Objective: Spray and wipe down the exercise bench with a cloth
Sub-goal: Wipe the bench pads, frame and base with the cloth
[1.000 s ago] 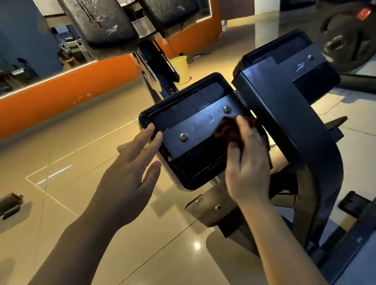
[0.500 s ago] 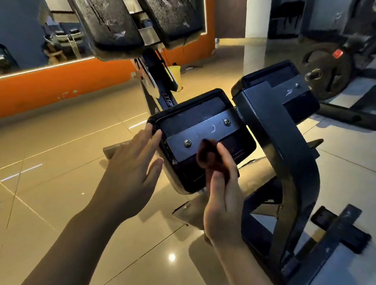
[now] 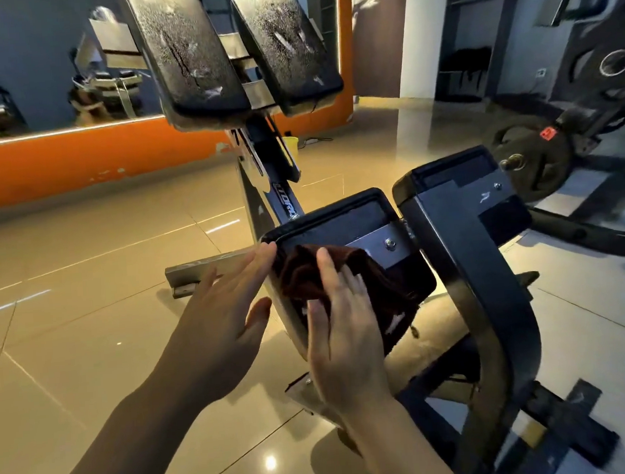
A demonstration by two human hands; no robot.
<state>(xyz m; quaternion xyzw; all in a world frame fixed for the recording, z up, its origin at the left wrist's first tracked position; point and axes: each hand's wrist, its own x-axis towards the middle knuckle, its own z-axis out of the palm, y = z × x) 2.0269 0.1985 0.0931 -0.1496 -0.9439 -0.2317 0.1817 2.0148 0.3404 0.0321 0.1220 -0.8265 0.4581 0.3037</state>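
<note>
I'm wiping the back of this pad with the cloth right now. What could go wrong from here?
1. The cloth is bunched under the right hand, so it may snag on the bolt of the metal bracket as it passes.
2. The left hand only rests flat on the pad's edge; a hard wipe might make the pad shift.
3. The two upper pads look speckled with spray or wear and might get missed.
</note>
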